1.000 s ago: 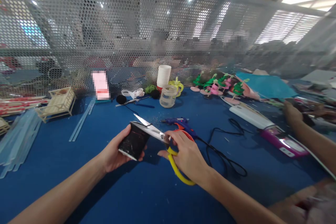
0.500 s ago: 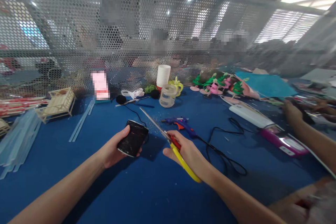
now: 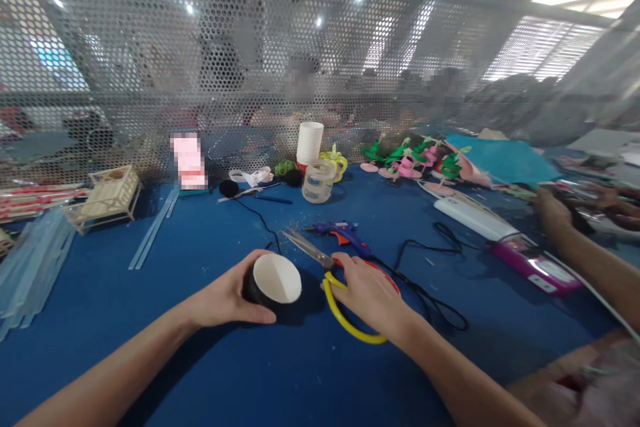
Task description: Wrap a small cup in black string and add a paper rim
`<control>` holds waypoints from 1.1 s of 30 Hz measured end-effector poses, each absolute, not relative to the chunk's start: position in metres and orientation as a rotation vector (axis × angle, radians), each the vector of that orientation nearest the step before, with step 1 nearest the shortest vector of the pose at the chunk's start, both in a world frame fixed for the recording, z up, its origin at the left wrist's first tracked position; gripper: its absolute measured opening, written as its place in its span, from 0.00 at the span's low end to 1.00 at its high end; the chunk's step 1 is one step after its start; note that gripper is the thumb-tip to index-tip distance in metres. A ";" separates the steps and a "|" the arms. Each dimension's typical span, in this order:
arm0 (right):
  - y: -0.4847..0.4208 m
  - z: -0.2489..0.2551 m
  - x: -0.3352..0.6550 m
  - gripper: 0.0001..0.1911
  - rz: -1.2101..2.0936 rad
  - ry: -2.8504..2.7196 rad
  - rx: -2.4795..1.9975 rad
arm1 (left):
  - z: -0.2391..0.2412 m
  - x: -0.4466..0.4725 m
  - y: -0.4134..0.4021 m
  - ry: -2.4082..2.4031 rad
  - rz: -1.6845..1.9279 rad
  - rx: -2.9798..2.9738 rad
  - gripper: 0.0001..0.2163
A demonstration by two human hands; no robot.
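My left hand (image 3: 233, 293) is wrapped around a paper cup (image 3: 275, 279) covered on the outside in black yarn. The cup tilts so that its white inside faces me. A black strand (image 3: 260, 217) runs from near the cup to a small black ball of yarn (image 3: 229, 188). My right hand (image 3: 367, 293) grips scissors (image 3: 353, 330) with yellow and red handles. Their blades are nearly together and point up and left, past the cup's right side. Just beyond the blades lies a blue glue gun (image 3: 345, 232) with an orange trigger.
A clear jar (image 3: 319, 181) and stacked white paper cups (image 3: 310, 140) stand at the back. Clear glue sticks (image 3: 37, 267) and a small wooden frame (image 3: 107, 197) lie left. On the right are a purple-and-white power strip (image 3: 535, 267), black cord (image 3: 440, 310) and another person's hand (image 3: 554, 217).
My left hand has turned the cup so its white opening faces me, and moved it right. The scissors have been lowered, their handles more spread, with my right hand now over them.
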State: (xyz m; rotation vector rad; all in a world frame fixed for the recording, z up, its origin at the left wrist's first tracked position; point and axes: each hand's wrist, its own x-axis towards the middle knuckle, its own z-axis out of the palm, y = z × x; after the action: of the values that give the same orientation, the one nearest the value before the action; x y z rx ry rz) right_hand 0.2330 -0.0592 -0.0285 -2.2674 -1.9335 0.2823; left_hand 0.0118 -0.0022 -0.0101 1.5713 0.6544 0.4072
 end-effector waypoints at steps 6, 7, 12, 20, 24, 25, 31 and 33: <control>-0.065 -0.025 0.232 0.18 0.244 -2.049 -2.290 | -0.024 0.019 -0.010 0.664 0.449 1.667 0.30; -0.065 -0.024 0.232 0.17 0.243 -2.066 -2.299 | -0.026 0.020 -0.008 0.678 0.483 1.691 0.30; -0.067 -0.017 0.231 0.15 0.239 -2.171 -2.317 | -0.031 0.015 0.009 0.866 0.683 1.788 0.30; -0.068 0.004 0.235 0.15 0.183 -2.341 -2.283 | 0.008 -0.014 0.044 1.070 0.098 2.260 0.24; -0.062 0.008 0.230 0.14 0.175 -2.260 -2.106 | 0.023 -0.009 0.085 1.405 0.108 2.410 0.09; -0.060 0.006 0.229 0.13 0.192 -2.230 -2.039 | 0.025 -0.004 0.097 1.468 0.127 2.428 0.12; -0.052 -0.011 0.228 0.10 0.222 -2.031 -1.849 | 0.018 0.040 0.158 1.692 0.226 2.608 0.14; -0.052 -0.014 0.230 0.09 0.240 -2.002 -1.835 | 0.012 0.054 0.173 1.680 0.202 2.661 0.13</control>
State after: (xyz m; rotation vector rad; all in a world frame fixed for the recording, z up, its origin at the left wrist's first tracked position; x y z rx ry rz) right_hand 0.2301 -0.0517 -0.0139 -1.8348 -2.0016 0.2398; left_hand 0.0540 0.1735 0.0118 2.6611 1.6803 0.2016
